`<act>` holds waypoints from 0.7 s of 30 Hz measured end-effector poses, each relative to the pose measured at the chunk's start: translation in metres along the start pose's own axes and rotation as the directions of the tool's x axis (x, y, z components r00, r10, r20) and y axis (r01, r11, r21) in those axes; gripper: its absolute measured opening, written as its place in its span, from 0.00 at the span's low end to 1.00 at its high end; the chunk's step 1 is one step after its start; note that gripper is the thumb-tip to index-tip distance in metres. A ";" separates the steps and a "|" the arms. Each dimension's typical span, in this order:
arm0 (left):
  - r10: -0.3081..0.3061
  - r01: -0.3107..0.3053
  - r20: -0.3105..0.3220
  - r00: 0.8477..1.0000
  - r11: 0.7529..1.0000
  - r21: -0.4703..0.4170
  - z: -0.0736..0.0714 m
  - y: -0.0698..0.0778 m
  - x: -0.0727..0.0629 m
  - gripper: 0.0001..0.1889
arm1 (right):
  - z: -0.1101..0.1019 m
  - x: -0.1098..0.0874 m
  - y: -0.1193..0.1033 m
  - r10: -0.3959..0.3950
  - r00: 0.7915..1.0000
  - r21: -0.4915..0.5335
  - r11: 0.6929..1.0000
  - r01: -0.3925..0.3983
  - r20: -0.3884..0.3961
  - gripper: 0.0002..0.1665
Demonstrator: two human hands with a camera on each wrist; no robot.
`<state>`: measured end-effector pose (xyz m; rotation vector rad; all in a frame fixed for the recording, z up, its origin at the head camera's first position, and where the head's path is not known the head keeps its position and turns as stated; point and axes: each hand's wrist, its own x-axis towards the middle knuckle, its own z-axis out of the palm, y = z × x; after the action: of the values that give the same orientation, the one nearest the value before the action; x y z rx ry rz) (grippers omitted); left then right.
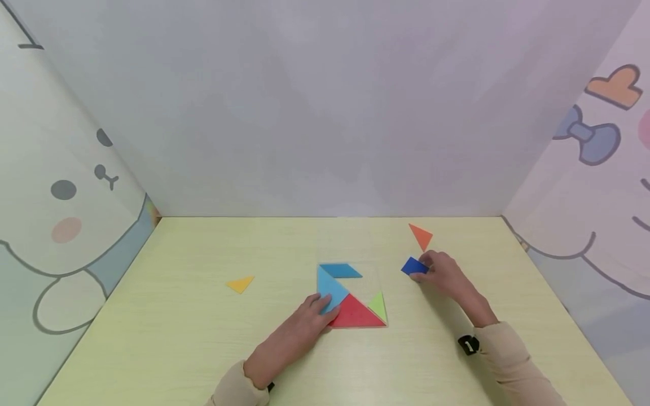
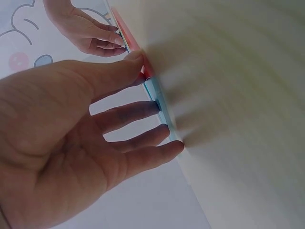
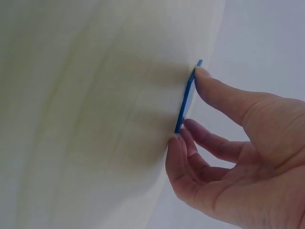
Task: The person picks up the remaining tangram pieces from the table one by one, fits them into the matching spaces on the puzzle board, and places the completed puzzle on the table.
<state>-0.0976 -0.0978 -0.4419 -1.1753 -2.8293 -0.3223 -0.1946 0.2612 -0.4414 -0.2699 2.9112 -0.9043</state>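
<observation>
My right hand (image 1: 446, 274) pinches a dark blue flat tile (image 1: 413, 266) between thumb and fingers; the right wrist view shows the tile (image 3: 187, 98) edge-on. My left hand (image 1: 304, 324) rests its fingertips on a large light blue triangle (image 1: 330, 288) and a large red triangle (image 1: 355, 313), which lie edge to edge. In the left wrist view its fingers are extended onto the tiles. A blue parallelogram (image 1: 341, 270) lies by the light blue triangle's top. Beside the red triangle's slanted edge lies a small green triangle (image 1: 378, 307).
An orange triangle (image 1: 421, 235) lies behind my right hand, toward the table's back edge. Off to the left is a yellow triangle (image 1: 241, 283). Walls with cartoon drawings border the pale yellow table (image 1: 167, 338) at the sides, with a plain wall (image 1: 325, 113) behind.
</observation>
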 end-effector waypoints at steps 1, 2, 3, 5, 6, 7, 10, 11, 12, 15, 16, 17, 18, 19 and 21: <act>-0.004 0.004 0.007 1.000 1.000 0.002 0.000 0.000 0.000 0.22 | 0.000 0.000 0.000 0.001 1.000 -0.001 1.000 -0.001 -0.001 0.29; -0.003 0.003 0.009 1.000 1.000 0.002 0.000 0.000 0.000 0.22 | 0.000 -0.001 0.000 -0.001 1.000 -0.003 1.000 0.001 -0.002 0.28; -0.003 0.003 0.012 1.000 1.000 0.001 0.000 0.000 0.000 0.22 | 0.001 -0.001 0.000 -0.002 1.000 -0.005 1.000 0.002 -0.001 0.28; 0.000 0.000 0.015 1.000 1.000 0.009 0.000 0.000 0.000 0.22 | 0.001 -0.002 0.000 0.000 1.000 -0.004 1.000 0.000 -0.003 0.27; 0.002 -0.002 0.014 1.000 1.000 0.009 0.000 0.001 0.000 0.22 | 0.000 -0.003 0.000 0.000 1.000 -0.005 1.000 0.000 -0.003 0.27; 0.005 -0.005 0.012 1.000 1.000 0.010 0.000 0.000 0.000 0.22 | 0.000 -0.003 0.000 -0.002 1.000 -0.005 1.000 0.002 -0.004 0.27; 0.006 -0.006 0.010 1.000 1.000 0.006 0.000 0.000 0.000 0.22 | 0.000 -0.004 0.000 -0.014 1.000 -0.003 1.000 0.014 -0.012 0.27; 0.005 -0.005 0.011 1.000 1.000 0.003 0.000 0.000 0.000 0.22 | 0.001 -0.004 0.000 -0.019 1.000 -0.003 1.000 0.019 -0.018 0.27; 0.002 -0.002 0.014 1.000 1.000 0.004 0.000 0.000 0.000 0.22 | 0.001 -0.004 0.000 -0.026 0.999 -0.004 1.000 0.026 -0.023 0.27; -0.005 0.004 0.020 1.000 1.000 0.006 -0.001 0.001 0.000 0.22 | 0.001 -0.003 0.001 -0.045 0.998 -0.003 0.999 0.045 -0.044 0.27; -0.006 0.006 0.020 1.000 1.000 0.009 0.000 0.001 0.000 0.23 | 0.001 -0.003 0.002 -0.052 0.997 0.000 0.999 0.053 -0.052 0.25; -0.007 0.007 0.021 1.000 1.000 0.011 0.000 0.001 0.000 0.23 | 0.002 -0.003 0.002 -0.053 0.997 0.010 0.999 0.054 -0.062 0.23; -0.008 0.007 0.020 1.000 1.000 0.012 0.000 0.001 0.000 0.22 | 0.002 -0.002 0.003 -0.059 0.996 0.019 0.998 0.060 -0.068 0.22; -0.009 0.009 0.020 1.000 1.000 0.011 0.000 0.001 -0.001 0.23 | 0.002 -0.002 0.003 -0.060 0.995 0.029 0.998 0.063 -0.078 0.20; -0.014 0.014 0.023 1.000 1.000 0.011 0.000 0.001 -0.001 0.23 | 0.002 -0.002 0.004 -0.065 0.994 0.053 0.996 0.070 -0.091 0.17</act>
<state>-0.0963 -0.0972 -0.4422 -1.1657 -2.8566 -0.2956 -0.1927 0.2638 -0.4452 -0.3336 2.9683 -1.0332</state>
